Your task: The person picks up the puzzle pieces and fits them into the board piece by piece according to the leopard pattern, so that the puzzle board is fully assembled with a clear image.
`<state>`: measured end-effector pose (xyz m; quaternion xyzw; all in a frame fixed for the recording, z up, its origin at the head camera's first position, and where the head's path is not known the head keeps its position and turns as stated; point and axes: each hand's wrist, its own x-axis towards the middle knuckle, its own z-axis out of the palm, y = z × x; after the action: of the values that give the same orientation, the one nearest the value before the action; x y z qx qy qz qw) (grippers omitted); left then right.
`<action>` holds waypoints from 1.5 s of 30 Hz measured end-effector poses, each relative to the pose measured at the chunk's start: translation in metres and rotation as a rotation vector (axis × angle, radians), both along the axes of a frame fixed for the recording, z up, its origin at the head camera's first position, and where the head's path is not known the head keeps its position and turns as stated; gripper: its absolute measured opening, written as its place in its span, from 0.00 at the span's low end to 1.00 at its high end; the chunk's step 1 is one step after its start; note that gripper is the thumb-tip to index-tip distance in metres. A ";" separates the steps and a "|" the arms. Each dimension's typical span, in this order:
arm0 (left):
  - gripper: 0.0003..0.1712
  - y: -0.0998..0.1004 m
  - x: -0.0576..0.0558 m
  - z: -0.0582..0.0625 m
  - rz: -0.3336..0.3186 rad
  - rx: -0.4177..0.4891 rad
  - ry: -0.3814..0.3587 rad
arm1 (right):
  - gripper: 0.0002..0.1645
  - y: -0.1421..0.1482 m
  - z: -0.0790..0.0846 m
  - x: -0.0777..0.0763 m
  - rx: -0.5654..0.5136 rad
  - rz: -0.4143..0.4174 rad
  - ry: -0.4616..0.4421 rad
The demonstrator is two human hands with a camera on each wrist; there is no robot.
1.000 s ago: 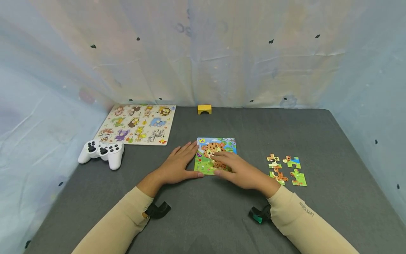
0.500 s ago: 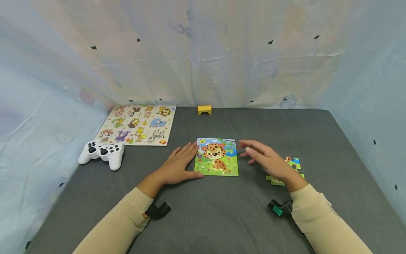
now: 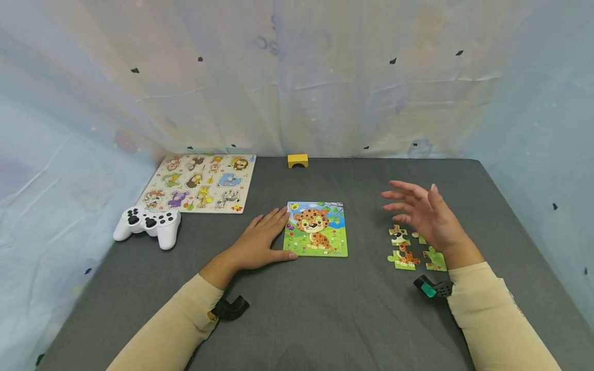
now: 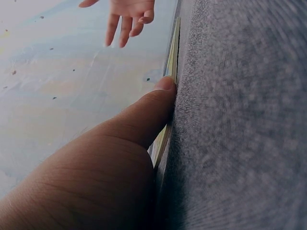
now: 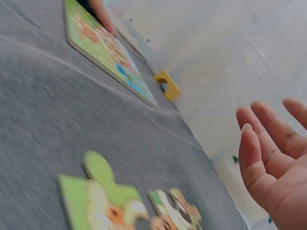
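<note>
A square leopard puzzle board point(image 3: 331, 234) lies flat on the grey cloth at the centre. My left hand point(image 3: 257, 242) rests along its left side, fingers straight and thumb at the near left corner; in the left wrist view the thumb point(image 4: 144, 112) touches the board's edge. Raised at the right, my right hand point(image 3: 431, 216) holds nothing, its palm turned sideways and its fingers loosely bent. Beneath it lie several jigsaw pieces point(image 3: 405, 260) with spotted animal parts and green ground, one partly hidden by the hand. Two of them, a green piece point(image 5: 117, 194) among them, show large in the right wrist view.
An animal peg puzzle point(image 3: 199, 180) lies at the back left. A white game controller point(image 3: 148, 222) sits in front of it, at the table's left edge. The yellow arch block point(image 3: 297, 159) stands at the back edge, by the hanging plastic sheet point(image 3: 325, 93).
My right hand has left the leopard board, moving right and up over the loose pieces, and its palm has turned. The left hand and the board have stayed in place.
</note>
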<state>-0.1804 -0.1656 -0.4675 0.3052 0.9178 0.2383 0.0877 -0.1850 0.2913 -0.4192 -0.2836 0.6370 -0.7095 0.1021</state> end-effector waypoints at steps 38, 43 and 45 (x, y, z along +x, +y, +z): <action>0.66 0.003 0.001 0.005 0.016 -0.059 -0.008 | 0.46 0.043 -0.021 -0.005 0.770 -0.063 0.038; 0.66 0.002 0.000 0.003 0.015 -0.055 -0.006 | 0.31 0.041 -0.013 -0.002 0.834 -0.066 0.057; 0.66 0.002 0.000 0.002 0.012 -0.045 -0.004 | 0.26 0.040 -0.011 -0.001 0.844 -0.074 0.050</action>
<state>-0.1803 -0.1640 -0.4653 0.2971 0.9246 0.2185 0.0949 -0.1859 0.3314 -0.4302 -0.2110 0.8836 -0.3825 0.1686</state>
